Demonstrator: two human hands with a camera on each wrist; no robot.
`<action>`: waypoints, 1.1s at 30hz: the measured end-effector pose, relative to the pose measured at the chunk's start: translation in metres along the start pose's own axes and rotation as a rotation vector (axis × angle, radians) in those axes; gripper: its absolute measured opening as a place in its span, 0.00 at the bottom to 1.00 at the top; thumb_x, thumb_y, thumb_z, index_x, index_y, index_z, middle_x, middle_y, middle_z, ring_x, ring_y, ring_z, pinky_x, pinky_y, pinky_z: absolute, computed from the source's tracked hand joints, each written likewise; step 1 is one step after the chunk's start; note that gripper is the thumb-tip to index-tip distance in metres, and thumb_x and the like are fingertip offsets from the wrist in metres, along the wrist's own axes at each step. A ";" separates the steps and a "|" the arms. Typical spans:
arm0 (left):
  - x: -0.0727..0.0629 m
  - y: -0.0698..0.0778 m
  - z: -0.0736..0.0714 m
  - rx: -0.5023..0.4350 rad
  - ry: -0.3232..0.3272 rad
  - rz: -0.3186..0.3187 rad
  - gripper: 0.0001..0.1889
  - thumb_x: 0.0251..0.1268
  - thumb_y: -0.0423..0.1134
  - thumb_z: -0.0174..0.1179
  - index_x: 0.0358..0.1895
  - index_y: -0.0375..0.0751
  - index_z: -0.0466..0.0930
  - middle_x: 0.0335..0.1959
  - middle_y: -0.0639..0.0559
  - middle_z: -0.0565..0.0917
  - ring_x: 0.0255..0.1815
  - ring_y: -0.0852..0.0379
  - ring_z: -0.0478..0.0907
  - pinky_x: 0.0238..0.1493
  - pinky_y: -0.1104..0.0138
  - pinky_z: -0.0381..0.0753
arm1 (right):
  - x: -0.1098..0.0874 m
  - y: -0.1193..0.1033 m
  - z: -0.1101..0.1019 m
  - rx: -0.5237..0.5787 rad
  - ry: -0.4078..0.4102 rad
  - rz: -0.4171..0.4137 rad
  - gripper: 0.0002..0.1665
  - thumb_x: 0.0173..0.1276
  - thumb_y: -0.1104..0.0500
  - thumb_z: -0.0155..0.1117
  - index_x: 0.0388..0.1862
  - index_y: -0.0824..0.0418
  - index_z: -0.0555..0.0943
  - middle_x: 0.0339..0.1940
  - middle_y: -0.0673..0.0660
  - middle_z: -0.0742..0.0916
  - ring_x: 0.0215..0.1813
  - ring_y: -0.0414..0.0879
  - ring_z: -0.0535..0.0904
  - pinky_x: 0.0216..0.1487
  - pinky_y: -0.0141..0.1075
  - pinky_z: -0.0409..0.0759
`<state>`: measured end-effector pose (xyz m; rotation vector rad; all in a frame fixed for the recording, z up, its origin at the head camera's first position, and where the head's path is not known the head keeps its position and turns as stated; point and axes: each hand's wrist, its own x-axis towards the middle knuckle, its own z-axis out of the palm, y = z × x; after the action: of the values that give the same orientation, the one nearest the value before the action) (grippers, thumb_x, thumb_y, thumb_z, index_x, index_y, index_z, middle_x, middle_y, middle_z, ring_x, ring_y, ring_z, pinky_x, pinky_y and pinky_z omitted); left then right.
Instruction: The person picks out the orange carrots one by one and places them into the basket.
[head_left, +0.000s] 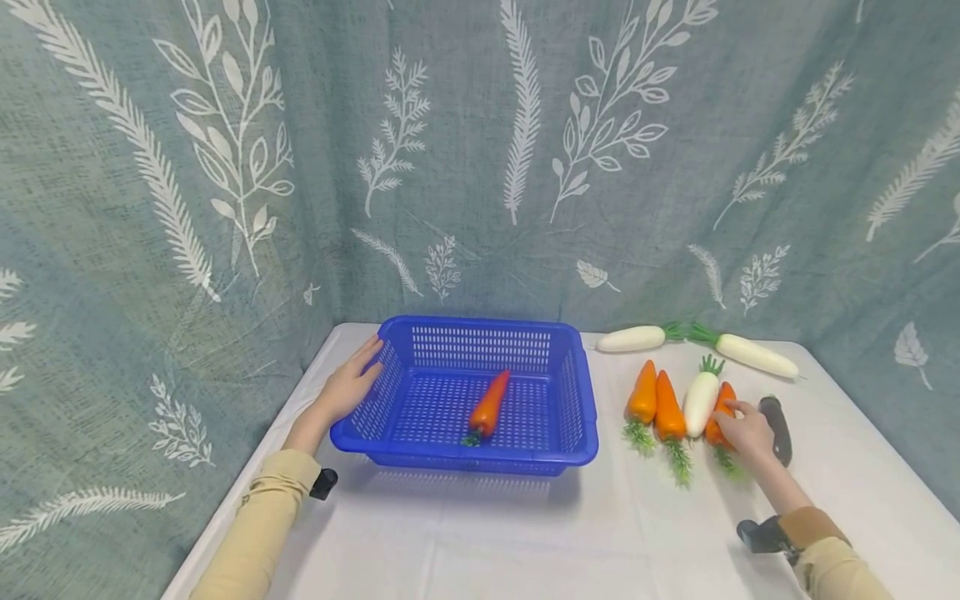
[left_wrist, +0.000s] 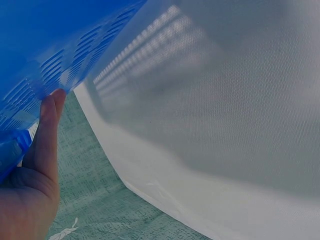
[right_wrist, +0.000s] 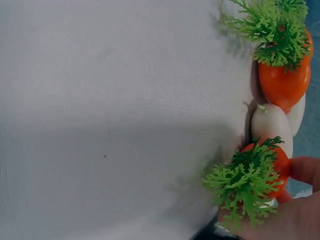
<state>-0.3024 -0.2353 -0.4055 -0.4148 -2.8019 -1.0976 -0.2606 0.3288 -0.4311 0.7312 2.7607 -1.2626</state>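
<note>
The blue basket (head_left: 465,396) is steadied at its left wall by the left hand (head_left: 348,387), fingers straight and flat against the mesh. One carrot (head_left: 489,406) already lies inside it. Right of the basket, the rightmost carrot (head_left: 720,417) is being grasped by the right hand (head_left: 746,429), fingers curled round it; a lift and carry to the basket seems called for next.

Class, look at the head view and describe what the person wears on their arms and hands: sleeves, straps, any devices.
Both arms wear long tan sleeves reaching the wrists. The left hand and right hand are bare, with no gloves. At each wrist sits a small dark device: one under the left wrist, one on the right wrist. No cables or markings show.
</note>
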 end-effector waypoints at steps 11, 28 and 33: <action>0.000 0.001 0.000 0.003 -0.005 0.005 0.26 0.78 0.35 0.41 0.73 0.23 0.53 0.76 0.32 0.51 0.75 0.33 0.47 0.73 0.43 0.47 | 0.005 0.007 0.000 0.056 -0.079 -0.012 0.37 0.74 0.54 0.52 0.72 0.74 0.55 0.66 0.80 0.62 0.44 0.57 0.72 0.29 0.28 0.72; -0.001 0.003 -0.001 0.007 0.001 0.015 0.26 0.77 0.33 0.41 0.72 0.22 0.54 0.75 0.30 0.51 0.75 0.32 0.48 0.73 0.43 0.47 | 0.009 0.014 0.001 0.142 -0.107 0.004 0.41 0.72 0.52 0.55 0.74 0.72 0.53 0.59 0.75 0.64 0.32 0.44 0.69 0.29 0.29 0.73; -0.001 0.003 -0.001 0.004 0.002 0.014 0.26 0.77 0.33 0.41 0.72 0.22 0.54 0.75 0.30 0.51 0.75 0.32 0.48 0.73 0.43 0.47 | 0.010 0.015 0.000 0.149 -0.104 0.011 0.41 0.72 0.52 0.55 0.74 0.72 0.53 0.59 0.75 0.64 0.29 0.43 0.69 0.27 0.29 0.73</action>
<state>-0.3007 -0.2342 -0.4031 -0.4325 -2.7944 -1.0887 -0.2627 0.3413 -0.4442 0.6675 2.5999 -1.4715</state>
